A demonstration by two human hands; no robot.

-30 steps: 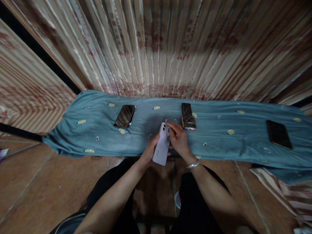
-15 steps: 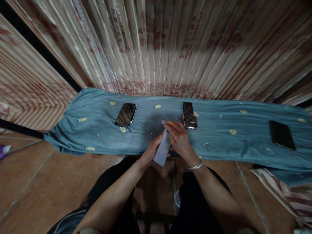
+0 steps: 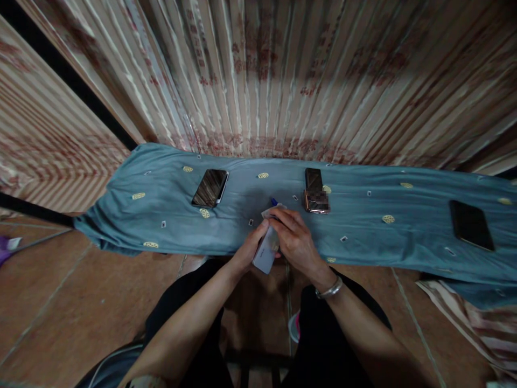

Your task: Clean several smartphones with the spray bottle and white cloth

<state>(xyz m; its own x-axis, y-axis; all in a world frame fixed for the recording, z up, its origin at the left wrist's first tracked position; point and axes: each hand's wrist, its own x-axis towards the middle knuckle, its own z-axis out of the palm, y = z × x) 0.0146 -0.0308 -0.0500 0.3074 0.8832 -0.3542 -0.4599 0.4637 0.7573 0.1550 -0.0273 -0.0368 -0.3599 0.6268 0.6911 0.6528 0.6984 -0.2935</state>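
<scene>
Both my hands hold a pale lilac phone (image 3: pixel 265 253) over the near edge of a teal cloth-covered table (image 3: pixel 363 231). My left hand (image 3: pixel 251 249) grips the phone's left side from below. My right hand (image 3: pixel 294 240) covers its upper right part, fingers curled over the top end, where a small blue tip (image 3: pixel 274 202) and a whitish cloth-like piece (image 3: pixel 270 212) stick out. I wear a silver bracelet (image 3: pixel 329 291) on the right wrist. The phone's back faces up and it is tilted.
On the cloth lie a dark phone (image 3: pixel 210 188) at left, two stacked phones (image 3: pixel 315 190) just beyond my hands, and a black phone (image 3: pixel 471 224) at far right. A striped curtain (image 3: pixel 266 75) hangs behind. My knees and tiled floor (image 3: pixel 60 302) are below.
My hands have turned the phone and drawn it lower toward me. My right hand has slid further over its top, and the blue tip now shows.
</scene>
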